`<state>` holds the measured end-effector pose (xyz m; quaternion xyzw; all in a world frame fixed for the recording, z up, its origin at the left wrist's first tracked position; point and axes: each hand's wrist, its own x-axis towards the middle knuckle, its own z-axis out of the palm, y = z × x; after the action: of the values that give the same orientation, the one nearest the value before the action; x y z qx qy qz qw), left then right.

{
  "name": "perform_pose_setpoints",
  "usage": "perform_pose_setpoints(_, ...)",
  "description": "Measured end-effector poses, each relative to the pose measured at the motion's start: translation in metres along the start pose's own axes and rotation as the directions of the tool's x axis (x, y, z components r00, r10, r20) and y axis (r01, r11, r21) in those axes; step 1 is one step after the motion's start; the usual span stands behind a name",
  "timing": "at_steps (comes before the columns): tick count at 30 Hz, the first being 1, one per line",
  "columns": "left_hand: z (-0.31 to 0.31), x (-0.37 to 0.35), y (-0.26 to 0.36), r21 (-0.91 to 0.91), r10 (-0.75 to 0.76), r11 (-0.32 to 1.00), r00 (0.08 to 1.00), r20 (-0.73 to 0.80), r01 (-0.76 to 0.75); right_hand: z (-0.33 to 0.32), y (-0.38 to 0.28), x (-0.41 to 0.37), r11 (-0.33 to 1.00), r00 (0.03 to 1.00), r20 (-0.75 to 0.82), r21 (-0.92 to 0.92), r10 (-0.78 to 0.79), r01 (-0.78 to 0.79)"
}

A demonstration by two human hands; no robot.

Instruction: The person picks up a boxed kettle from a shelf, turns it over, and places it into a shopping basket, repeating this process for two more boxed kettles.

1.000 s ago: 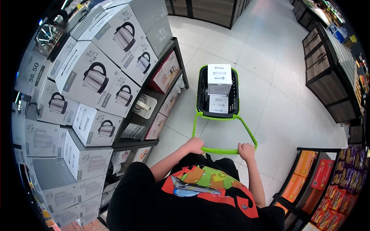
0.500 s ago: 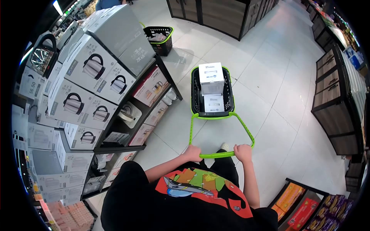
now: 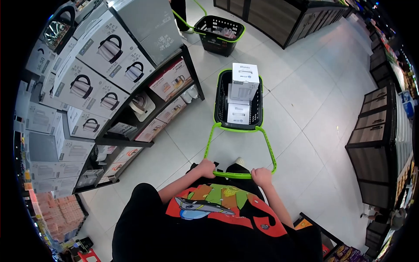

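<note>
Both of my hands are closed round the green handle (image 3: 233,175) of a black shopping basket (image 3: 222,87). My left hand (image 3: 205,168) grips the handle's left end, and my right hand (image 3: 262,177) its right end. The basket rests on the floor in front of me, with its green handle folded toward my body. Inside it are white boxes: a tall box (image 3: 244,83) stands toward the far end, and another box (image 3: 238,114) sits nearer to me.
Shelves of kettle boxes (image 3: 109,48) line the left side. A second black basket (image 3: 220,37), with plastic-wrapped contents, is ahead beside a person's dark-clothed leg. Dark cabinets (image 3: 371,144) stand to the right, and another counter (image 3: 270,22) is at the far side.
My view has shifted. The second basket now appears closer and farther right, and its tall green handle and a person's leg have come into sight. Both hands keep their hold on the handle.
</note>
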<state>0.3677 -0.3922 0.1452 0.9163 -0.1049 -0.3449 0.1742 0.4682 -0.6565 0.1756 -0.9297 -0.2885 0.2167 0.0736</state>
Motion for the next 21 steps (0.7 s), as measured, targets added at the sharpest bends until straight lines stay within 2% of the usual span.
perform_pose_setpoints(5,0.03,-0.049,-0.01,0.004,0.091,0.996,0.996,-0.011,-0.09,0.031,-0.043,-0.043,0.998,0.998,0.034,0.009,0.058,-0.058)
perform_pose_setpoints(12,0.089,-0.12,-0.034,0.036,0.162,0.987,0.973,-0.164,-0.158,0.07,-0.12,-0.112,0.985,0.985,0.02,0.036,0.169,-0.17)
perform_pose_setpoints(16,0.099,-0.16,-0.028,-0.01,0.151,0.988,0.984,-0.093,-0.153,0.093,-0.146,-0.148,0.987,0.987,-0.026,0.008,0.159,-0.159)
perform_pose_setpoints(21,0.126,-0.187,0.001,-0.031,0.198,0.98,0.98,-0.015,-0.198,0.103,-0.146,-0.195,0.969,0.969,0.014,0.032,0.245,-0.245)
